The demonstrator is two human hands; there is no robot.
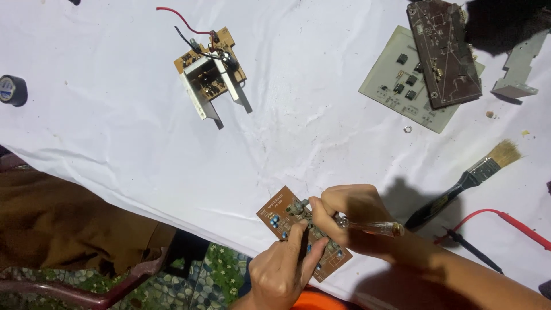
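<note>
At the lower centre of the frame we see a brown board [303, 231] lying on the white cloth [321, 132] near its edge. The left hand [285, 270] grips the board from below, fingers curled over it. The right hand [344, 209] is clenched around a clear-handled screwdriver [370, 227], its tip at the board. A brush [465, 182] lies to the right, with red and black probes [505, 221] below it. Another board with metal brackets [211, 74] sits upper centre, two stacked boards [425, 63] upper right, tape [12, 90] far left. We see no containers.
</note>
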